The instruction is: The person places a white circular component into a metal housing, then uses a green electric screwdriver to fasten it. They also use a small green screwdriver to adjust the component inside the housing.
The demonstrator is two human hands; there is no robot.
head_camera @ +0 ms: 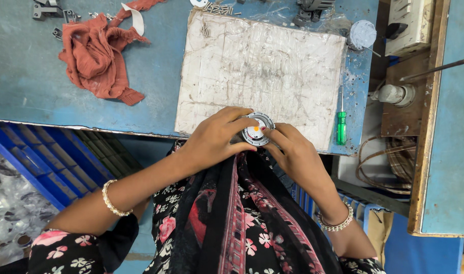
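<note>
Currently both hands grip a small round metal part (257,135): left hand (214,139) cupping to steady it, right hand (292,152) pinching its rim; green screwdriver (341,127) lies just right.

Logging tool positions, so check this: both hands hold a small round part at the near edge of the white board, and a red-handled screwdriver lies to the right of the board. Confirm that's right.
One detail is wrong: the screwdriver has a green handle, not red, as the head view shows. The rest stands: left hand and right hand hold the small round part at the near edge of the white board, with the screwdriver to its right.
</note>
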